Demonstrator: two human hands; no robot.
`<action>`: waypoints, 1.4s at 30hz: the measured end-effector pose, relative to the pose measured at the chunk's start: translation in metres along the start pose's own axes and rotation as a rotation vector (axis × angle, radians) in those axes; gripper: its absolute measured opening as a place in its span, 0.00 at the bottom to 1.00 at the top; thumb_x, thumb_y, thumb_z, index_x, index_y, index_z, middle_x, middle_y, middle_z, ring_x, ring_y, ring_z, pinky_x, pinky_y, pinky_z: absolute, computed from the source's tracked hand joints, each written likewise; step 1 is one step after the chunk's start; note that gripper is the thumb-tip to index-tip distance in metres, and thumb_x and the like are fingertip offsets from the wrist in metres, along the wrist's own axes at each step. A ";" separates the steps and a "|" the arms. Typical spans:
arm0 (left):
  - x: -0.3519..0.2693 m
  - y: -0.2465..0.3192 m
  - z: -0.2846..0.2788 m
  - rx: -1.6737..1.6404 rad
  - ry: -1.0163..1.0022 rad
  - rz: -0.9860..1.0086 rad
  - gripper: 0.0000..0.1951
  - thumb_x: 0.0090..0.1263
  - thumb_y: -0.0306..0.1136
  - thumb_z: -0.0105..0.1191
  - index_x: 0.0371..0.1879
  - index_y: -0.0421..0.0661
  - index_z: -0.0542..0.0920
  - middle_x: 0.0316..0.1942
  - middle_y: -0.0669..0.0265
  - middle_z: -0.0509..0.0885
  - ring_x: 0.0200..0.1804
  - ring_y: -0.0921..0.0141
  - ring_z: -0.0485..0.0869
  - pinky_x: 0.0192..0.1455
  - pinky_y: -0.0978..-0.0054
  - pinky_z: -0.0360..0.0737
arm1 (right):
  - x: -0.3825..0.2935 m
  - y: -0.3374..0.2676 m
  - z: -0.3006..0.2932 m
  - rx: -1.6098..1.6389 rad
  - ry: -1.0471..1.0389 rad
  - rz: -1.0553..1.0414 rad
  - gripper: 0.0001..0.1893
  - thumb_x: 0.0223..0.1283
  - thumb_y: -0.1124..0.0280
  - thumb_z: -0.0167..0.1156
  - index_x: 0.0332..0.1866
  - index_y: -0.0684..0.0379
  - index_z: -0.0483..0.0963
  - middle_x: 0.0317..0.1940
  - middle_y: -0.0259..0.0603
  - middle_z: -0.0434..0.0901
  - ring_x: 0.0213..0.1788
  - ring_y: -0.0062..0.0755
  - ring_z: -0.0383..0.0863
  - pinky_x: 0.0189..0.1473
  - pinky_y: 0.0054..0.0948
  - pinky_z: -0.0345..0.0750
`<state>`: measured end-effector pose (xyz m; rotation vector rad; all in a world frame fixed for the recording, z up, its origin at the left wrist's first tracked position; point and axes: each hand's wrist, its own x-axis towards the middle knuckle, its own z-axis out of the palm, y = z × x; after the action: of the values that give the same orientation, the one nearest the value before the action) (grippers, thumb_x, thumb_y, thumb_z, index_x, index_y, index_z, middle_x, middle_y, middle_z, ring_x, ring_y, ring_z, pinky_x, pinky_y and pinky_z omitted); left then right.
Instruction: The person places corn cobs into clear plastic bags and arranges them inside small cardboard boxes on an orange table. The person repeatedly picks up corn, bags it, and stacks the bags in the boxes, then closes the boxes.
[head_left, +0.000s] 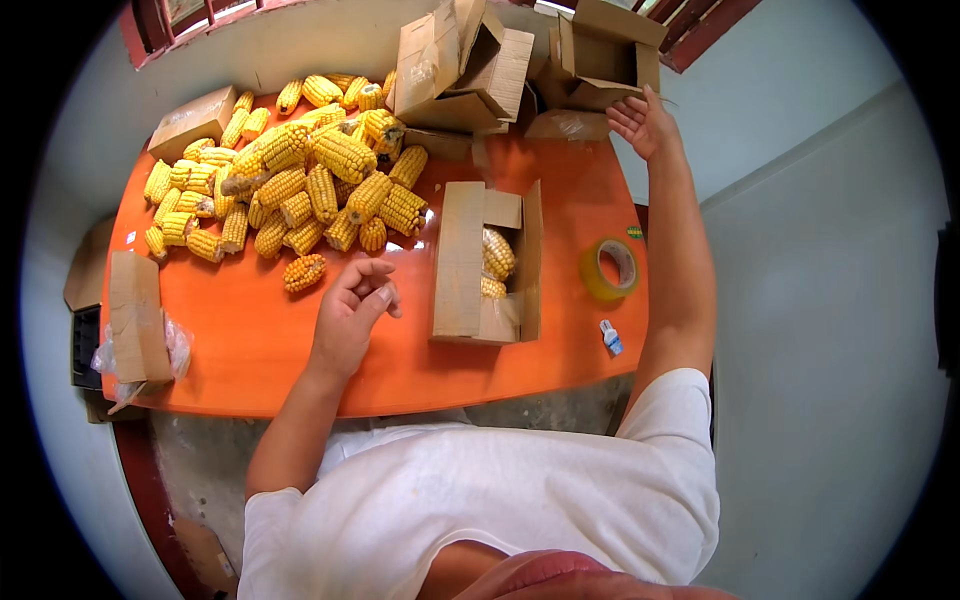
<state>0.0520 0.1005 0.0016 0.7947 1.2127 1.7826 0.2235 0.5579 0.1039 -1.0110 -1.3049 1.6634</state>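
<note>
My left hand (354, 313) hovers over the table's middle with its fingers loosely curled and nothing in them. Just beyond it lies a single short corn cob (304, 274), apart from a large pile of yellow corn cobs (343, 155). To its right stands a cardboard box (459, 262) whose top is partly open; a few cobs (498, 253) show inside. My right hand (643, 124) is stretched to the far right, palm turned inward and fingers apart, holding nothing. It is near an open cardboard box (604, 56) at the back; whether it touches the box I cannot tell.
On the orange table (390, 375), a roll of clear tape (609, 270) and a small blue-and-white item (611, 337) lie at the right. Another open carton (435, 67) stands at the back. Closed boxes sit at the far left (193, 124) and near left (139, 319), the latter with plastic film.
</note>
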 end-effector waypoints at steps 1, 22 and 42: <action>0.000 0.002 0.001 0.015 -0.005 -0.006 0.11 0.67 0.23 0.48 0.48 0.40 0.72 0.35 0.66 0.76 0.39 0.76 0.76 0.44 0.76 0.76 | -0.003 0.000 -0.003 -0.003 -0.010 0.004 0.38 0.66 0.48 0.51 0.64 0.75 0.56 0.50 0.57 0.74 0.48 0.49 0.80 0.47 0.42 0.81; -0.024 -0.042 0.025 1.139 -0.321 0.621 0.25 0.55 0.35 0.62 0.54 0.49 0.75 0.59 0.58 0.69 0.64 0.49 0.62 0.66 0.54 0.64 | -0.287 0.153 0.034 0.127 -0.418 0.152 0.25 0.58 0.75 0.51 0.63 0.68 0.63 0.54 0.41 0.74 0.55 0.26 0.73 0.51 0.27 0.75; -0.119 -0.046 -0.039 0.798 -0.092 0.533 0.25 0.54 0.25 0.64 0.54 0.41 0.73 0.55 0.56 0.74 0.50 0.63 0.77 0.55 0.69 0.76 | -0.380 0.211 0.071 0.114 -0.397 -0.118 0.24 0.72 0.57 0.44 0.63 0.65 0.63 0.54 0.43 0.73 0.55 0.29 0.74 0.55 0.27 0.73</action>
<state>0.0873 -0.0119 -0.0609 1.7674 1.7899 1.5940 0.2820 0.1476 -0.0455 -0.5407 -1.4689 1.8842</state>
